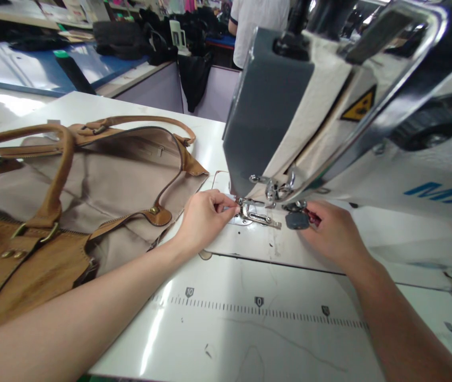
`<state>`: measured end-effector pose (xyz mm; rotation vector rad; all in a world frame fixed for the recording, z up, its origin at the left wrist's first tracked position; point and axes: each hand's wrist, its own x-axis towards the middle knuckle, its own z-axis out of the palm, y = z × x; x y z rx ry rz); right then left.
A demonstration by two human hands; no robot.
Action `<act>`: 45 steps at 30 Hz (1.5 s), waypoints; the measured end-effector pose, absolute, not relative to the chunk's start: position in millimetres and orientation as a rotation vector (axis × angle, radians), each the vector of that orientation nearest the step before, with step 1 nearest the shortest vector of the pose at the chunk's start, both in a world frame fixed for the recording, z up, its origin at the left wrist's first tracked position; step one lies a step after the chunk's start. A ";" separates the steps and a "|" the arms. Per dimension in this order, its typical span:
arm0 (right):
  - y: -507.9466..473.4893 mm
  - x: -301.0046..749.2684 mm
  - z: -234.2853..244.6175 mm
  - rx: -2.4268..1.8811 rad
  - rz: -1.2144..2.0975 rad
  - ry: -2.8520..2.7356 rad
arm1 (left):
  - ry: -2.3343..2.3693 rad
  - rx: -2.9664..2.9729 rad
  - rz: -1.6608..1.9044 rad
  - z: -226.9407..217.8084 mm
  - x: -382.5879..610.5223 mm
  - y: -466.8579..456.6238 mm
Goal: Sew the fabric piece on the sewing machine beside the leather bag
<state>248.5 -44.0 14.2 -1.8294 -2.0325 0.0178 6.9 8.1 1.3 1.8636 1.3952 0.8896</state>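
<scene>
My left hand is closed in a pinch right beside the needle area of a sewing machine. Whatever its fingertips hold is too small to make out. A slotted metal guide lies on the machine bed just right of those fingertips. On the other side, my right hand has its fingers curled behind a dark grey rounded block. Something dark red shows between thumb and fingers there, mostly hidden. A tan leather handbag with a beige lining lies unzipped to the left of my left hand.
A printed ruler scale runs along the white table in front. The machine's metal lever hangs over my right hand. Behind stand a blue-topped table, black bags and a person in a white shirt.
</scene>
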 end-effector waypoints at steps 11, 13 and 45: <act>-59.7 227.7 27.1 -1.719 0.562 -1.883 | 0.932 2.403 1.091 -0.1 -0.9 -1.7; -64.8 216.0 28.3 -1.678 0.768 -1.832 | 0.755 2.511 1.135 0.0 -1.8 -3.6; -73.7 201.5 29.8 -1.652 0.238 -2.297 | 0.655 2.662 1.132 0.1 -1.3 -5.1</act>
